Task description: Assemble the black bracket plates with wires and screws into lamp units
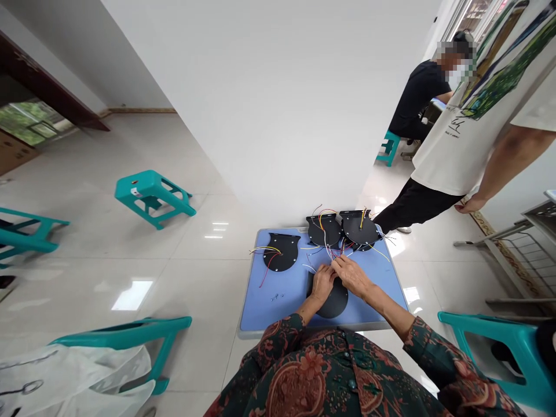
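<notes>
A round-bottomed black plate (333,304) lies on the blue table (278,310) close to my body, partly under my hands. Over its upper edge, my left hand (323,282) is closed, its fingertips against those of my right hand (353,277), also closed. Thin coloured wires (329,249) run up from between the pinched fingers; the exact grip is hidden. Behind my hands, two more black plates stand close together, a left one (324,230) and a right one (359,229), with loose wires. Another black plate (280,255) with white, yellow and red wires lies at the left.
Several small screws (278,297) lie on the table's left part. A white wall (269,116) rises behind it. Teal stools stand around, including one at the left (152,194) and one at the right (495,336). A person in a white shirt (460,145) stands at the right.
</notes>
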